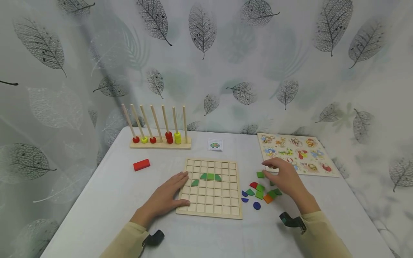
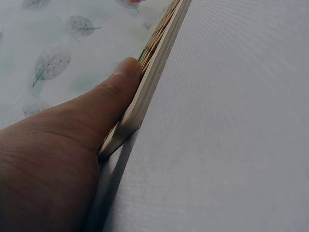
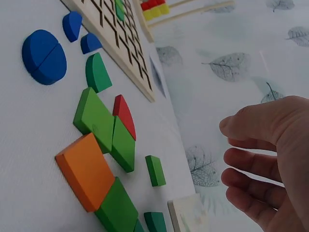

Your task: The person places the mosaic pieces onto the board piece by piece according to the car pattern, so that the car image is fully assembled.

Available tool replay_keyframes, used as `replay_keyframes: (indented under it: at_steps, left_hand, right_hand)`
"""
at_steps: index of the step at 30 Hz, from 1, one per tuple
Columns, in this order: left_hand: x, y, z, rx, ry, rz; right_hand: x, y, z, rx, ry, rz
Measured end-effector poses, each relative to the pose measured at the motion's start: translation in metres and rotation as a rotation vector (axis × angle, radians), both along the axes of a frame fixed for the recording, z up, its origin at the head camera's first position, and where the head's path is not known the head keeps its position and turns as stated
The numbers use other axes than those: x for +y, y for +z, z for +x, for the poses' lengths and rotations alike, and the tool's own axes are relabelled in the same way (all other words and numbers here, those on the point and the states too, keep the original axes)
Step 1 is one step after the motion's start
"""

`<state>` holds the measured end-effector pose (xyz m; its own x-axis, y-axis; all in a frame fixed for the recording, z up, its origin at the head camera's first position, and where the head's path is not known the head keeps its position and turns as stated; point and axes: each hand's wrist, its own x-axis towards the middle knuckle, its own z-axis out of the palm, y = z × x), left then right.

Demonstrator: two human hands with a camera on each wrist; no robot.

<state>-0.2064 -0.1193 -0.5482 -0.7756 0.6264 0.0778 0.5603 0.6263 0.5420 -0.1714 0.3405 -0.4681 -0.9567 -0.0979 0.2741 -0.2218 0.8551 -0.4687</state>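
So, from where I'm standing, the left hand (image 1: pixel 166 195) is spread along the near-left edge of a wooden grid board (image 1: pixel 209 208), fingers straight and thumb lying on the rim, more resting on it than gripping it. Board sits around the middle of the white table (image 1: pixel 103 211), with four green bits in its cells: a green square (image 1: pixel 210 176) with a rounded piece on either side, plus another rounded one lower left

Right hand (image 1: pixel 287 177) is up over the loose pieces right of the board, fingers loosely bent, thumb apart from them, nothing in its grasp that I can see. Nearest its thumb is a loose green tile (image 1: pixel 260 175). Near that there's a red quarter piece (image 1: pixel 253 185), an orange square (image 1: pixel 267 199), more greens, two blue bits and a blue disc (image 1: pixel 256 205) made of two halves

Behind the board: a little picture card (image 1: pixel 214 144), then a peg rack (image 1: pixel 161 146) with red and yellow rings. Red block (image 1: pixel 141 165) lies off left, insect puzzle (image 1: pixel 293 154) back right
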Motion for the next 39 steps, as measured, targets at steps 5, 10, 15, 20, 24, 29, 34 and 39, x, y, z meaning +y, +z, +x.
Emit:
replay_keyframes:
  at_steps: [5, 10, 15, 20, 24, 29, 34, 39]
  left_hand:
    - [-0.001, 0.001, 0.0, -0.003, -0.001, 0.003]
    - [0.0, 0.002, 0.0, -0.001, -0.005, 0.003]
    - [0.0, 0.003, 0.001, -0.001, -0.008, 0.0]
    - [0.001, 0.003, 0.001, 0.007, -0.006, -0.01]
    - [0.001, 0.003, 0.001, 0.011, -0.002, -0.004]
    - [0.001, 0.002, 0.002, 0.009, -0.001, 0.0]
    - [0.001, 0.002, 0.001, 0.014, -0.004, -0.001]
    - [0.0, 0.001, 0.001, 0.022, -0.004, -0.004]
  right_hand:
    - [0.004, -0.01, -0.003, -0.039, -0.009, -0.002]
    - [0.007, -0.023, -0.006, -0.091, -0.031, -0.001]
    - [0.008, -0.029, -0.009, -0.118, -0.034, -0.004]
    - [0.008, -0.031, -0.011, -0.13, -0.035, 0.005]
    - [0.01, -0.035, -0.013, -0.143, -0.036, 0.022]
    - [0.012, -0.04, -0.015, -0.16, -0.03, 0.045]
    - [0.013, -0.044, -0.017, -0.154, -0.02, 0.056]
    - [0.011, -0.043, -0.017, -0.157, -0.024, 0.071]
